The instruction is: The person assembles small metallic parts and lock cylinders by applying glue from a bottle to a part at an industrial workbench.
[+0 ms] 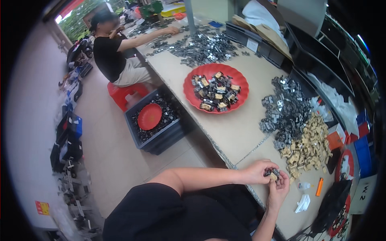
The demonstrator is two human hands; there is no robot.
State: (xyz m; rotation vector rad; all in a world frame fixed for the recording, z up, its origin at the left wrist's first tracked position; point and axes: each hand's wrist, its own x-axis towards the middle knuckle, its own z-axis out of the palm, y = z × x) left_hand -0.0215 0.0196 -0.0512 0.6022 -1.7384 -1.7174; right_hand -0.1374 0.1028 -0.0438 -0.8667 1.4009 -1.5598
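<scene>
My left hand and my right hand meet over the near edge of the table, fingers closed together around a small black-and-tan toy car chassis. Its tan part faces up between the fingertips, and the fingers hide some of it. Just beyond my hands lies a heap of small tan plastic parts. Behind that heap spreads a pile of black and silver parts. Farther off, a red scalloped plate bears several black-and-tan pieces like the one I hold.
Right of my hands lie an orange lighter, a small bottle and a crumpled white tissue. A grey crate of black parts stands beside the table. Beyond it, a person in black sits on a red stool, reaching toward parts.
</scene>
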